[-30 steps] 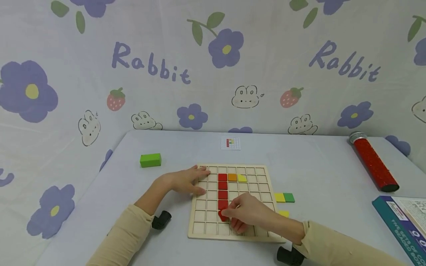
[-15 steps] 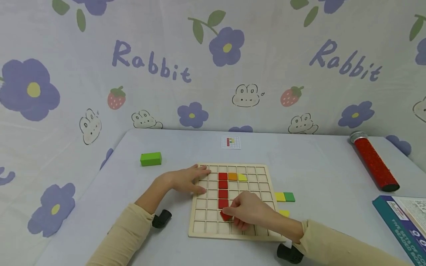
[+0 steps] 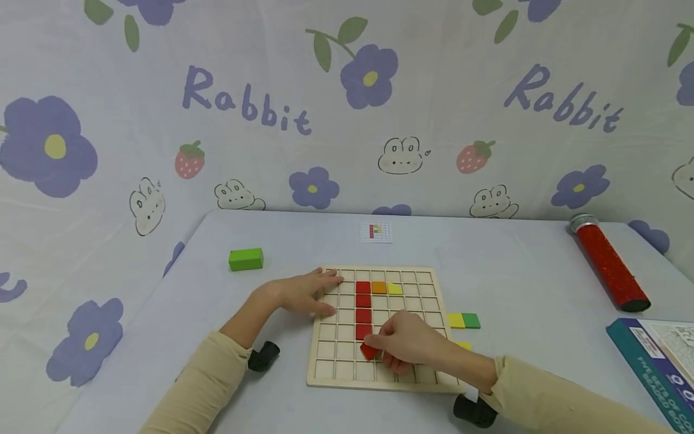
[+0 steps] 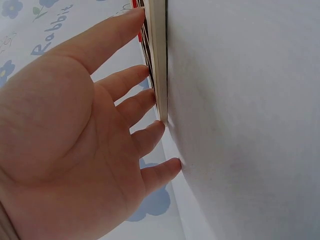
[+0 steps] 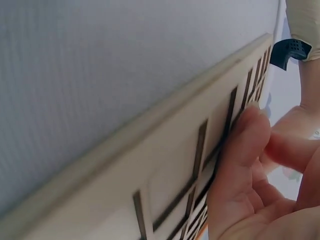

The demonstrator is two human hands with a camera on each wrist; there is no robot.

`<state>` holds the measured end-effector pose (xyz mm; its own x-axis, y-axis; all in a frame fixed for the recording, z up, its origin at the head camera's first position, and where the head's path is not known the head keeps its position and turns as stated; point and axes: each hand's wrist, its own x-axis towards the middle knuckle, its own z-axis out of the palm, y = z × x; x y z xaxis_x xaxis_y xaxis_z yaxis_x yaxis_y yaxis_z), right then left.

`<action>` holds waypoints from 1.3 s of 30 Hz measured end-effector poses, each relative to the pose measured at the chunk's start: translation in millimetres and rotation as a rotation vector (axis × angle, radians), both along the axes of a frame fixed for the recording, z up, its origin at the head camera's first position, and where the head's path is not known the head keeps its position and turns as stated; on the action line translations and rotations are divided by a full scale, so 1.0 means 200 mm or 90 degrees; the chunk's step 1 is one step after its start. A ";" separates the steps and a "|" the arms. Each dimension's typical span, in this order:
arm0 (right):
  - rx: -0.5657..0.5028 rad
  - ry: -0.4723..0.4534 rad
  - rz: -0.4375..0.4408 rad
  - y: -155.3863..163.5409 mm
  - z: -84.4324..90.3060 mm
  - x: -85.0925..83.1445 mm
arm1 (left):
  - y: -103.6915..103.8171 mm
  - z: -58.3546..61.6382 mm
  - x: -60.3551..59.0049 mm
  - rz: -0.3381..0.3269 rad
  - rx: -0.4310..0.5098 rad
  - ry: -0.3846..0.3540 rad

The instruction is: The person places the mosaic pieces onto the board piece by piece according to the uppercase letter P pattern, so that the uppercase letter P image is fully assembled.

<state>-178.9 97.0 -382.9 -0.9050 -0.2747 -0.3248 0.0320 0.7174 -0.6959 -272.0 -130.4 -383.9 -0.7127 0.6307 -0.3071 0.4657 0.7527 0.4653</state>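
Note:
A wooden grid board (image 3: pixel 334 369) lies on the white table. In it a column of several red square tiles (image 3: pixel 363 300) runs downward, with an orange tile (image 3: pixel 379 287) and a yellow tile (image 3: pixel 395 289) beside the top one. Below the column, my right hand (image 3: pixel 409 342) pinches another red tile (image 3: pixel 369 351), turned askew to the grid. My left hand (image 3: pixel 303 295) rests with spread, straight fingers on the board's left edge; in the left wrist view the fingertips (image 4: pixel 145 72) touch that edge. The right wrist view shows curled fingers (image 5: pixel 250 135) close over the grid; the tile is hidden there.
Yellow (image 3: pixel 456 320) and green (image 3: pixel 471 320) tiles lie right of the board, with another yellow tile (image 3: pixel 463 346) near the right forearm. A patterned card (image 3: pixel 376 232) lies behind. Around are a green block (image 3: pixel 246 259), a red microphone (image 3: pixel 609 262) and a box (image 3: pixel 650 367).
The pinched red tile has shifted slightly right and changed its tilt in my right hand. My left hand stays on the board's edge.

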 end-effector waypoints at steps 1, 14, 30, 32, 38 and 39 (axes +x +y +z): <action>0.000 -0.003 0.008 0.01 0.00 0.00 | 0.00 0.00 0.00 0.002 -0.002 -0.001; -0.050 -0.067 0.026 0.04 0.01 0.00 | 0.00 0.01 0.00 0.005 -0.005 -0.001; -0.010 -0.099 0.074 0.03 0.00 -0.04 | 0.00 -0.01 0.00 0.009 -0.009 -0.002; 0.007 -0.085 0.085 0.03 0.01 -0.05 | 0.00 0.00 0.00 0.012 -0.009 -0.001; 0.041 -0.054 0.108 0.02 0.01 -0.05 | 0.00 -0.01 0.00 0.010 -0.009 0.001; 0.038 -0.055 0.109 0.02 0.01 -0.05 | 0.00 -0.01 0.00 0.008 -0.010 0.002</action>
